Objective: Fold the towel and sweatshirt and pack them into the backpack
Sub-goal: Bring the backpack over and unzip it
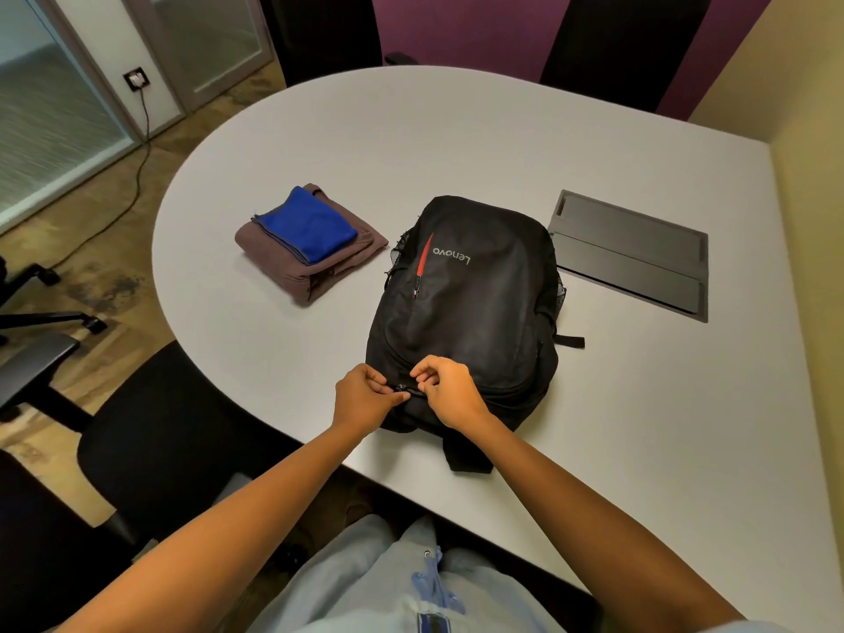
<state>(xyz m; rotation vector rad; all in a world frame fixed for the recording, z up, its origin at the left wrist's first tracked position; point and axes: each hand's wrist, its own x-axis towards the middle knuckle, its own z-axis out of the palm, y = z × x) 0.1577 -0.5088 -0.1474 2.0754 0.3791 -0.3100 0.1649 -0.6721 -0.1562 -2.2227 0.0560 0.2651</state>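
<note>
Surface: a pale grey table (502, 143) with a rounded far-left end; its right side runs close along a cream wall. A grey hatch panel (632, 255) is set flush in the top toward the right. Room: purple far wall, two dark chairs (625, 43) pushed up at the far edge, glazed partitions at left, a cable trailing across a worn floor. A black backpack (470, 303) lies flat near the table's near edge, one strap hanging over that edge. Left hand (365, 397) and right hand (450, 390) are both curled at its near end, fingertips pinching at the zipper (404, 389); whether each holds a separate pull cannot be told. The brown sweatshirt (306, 262) lies folded to the left of the bag, apart from it, with the blue towel (308, 228) folded on top. Bare tabletop extends beyond the bag to the far edge and along the near right.
</note>
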